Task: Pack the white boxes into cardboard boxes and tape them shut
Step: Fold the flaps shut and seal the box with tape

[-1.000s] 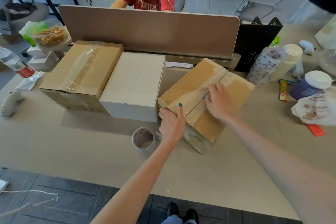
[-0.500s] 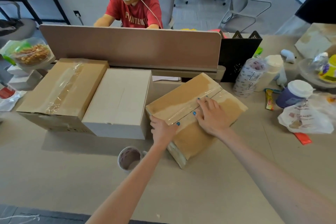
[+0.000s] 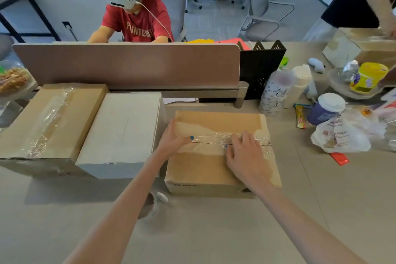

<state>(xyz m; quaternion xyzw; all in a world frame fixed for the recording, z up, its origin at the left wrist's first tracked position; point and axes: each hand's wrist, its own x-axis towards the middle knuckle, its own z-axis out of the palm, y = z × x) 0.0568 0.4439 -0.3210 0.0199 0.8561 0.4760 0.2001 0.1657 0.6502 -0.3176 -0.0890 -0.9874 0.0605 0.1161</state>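
At the middle of the frame, the left hand (image 3: pixel 172 140) and right hand (image 3: pixel 243 152) lie flat and apart, pressing the tape (image 3: pixel 214 138) on the box (image 3: pixel 214 167).

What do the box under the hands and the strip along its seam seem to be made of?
The box looks like brown cardboard, matte, with paler peeled patches. The strip seems to be clear plastic tape: glossy, wrinkled, see-through.
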